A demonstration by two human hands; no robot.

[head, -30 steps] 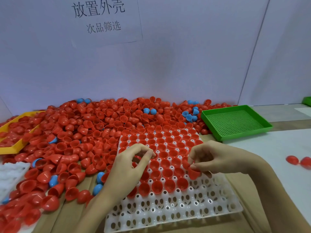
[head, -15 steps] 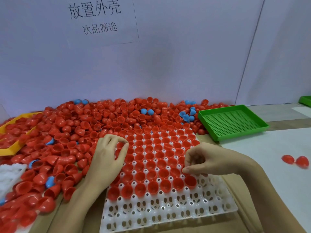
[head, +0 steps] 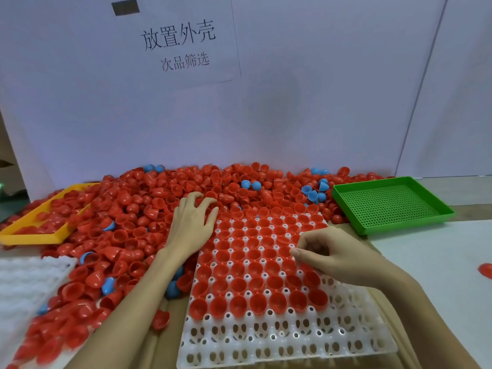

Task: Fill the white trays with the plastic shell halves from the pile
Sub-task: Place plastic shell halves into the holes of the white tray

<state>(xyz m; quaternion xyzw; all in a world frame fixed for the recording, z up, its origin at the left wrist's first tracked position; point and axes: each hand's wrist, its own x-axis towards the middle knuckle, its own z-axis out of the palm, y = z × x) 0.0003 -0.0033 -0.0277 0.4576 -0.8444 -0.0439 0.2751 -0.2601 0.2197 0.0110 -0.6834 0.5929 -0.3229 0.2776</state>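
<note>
White backboard point(head: 306, 102) behind the bench carries one paper sign point(head: 181, 41), two lines: "放置外壳" over "次品筛选". Below it, one pile of shell halves point(head: 165, 209) runs across the back and left of the bench: red ones too many to count, blue ones point(head: 250, 184) scattered, roughly a dozen or more visible. Trays: four in view. Main white tray point(head: 290, 339) front centre, far rows filled with red halves open side up, about 8 rows full and a partly filled row below; the nearest rows of sockets hold nothing. Second white tray point(head: 24, 283) at the left edge, no shells seen in it, partly out of frame. One green perforated tray point(head: 391, 203) to the right, just beside the pile, nothing inside. One yellow tray point(head: 34, 237) far left, half buried, red halves spilled inside. One red half point(head: 485, 270) sits apart on the white sheet at the right edge, and one loose red half point(head: 160, 319) just left of the main tray. Two hands. Left hand point(head: 193, 225) reaches into the pile by the tray's far-left corner, fingers spread and bent onto the shells; can't tell if it has one. Right hand point(head: 335, 251) hovers over the tray's right side, fingers curled, thumb and forefinger pressed together; whatever is between them is hidden.
</note>
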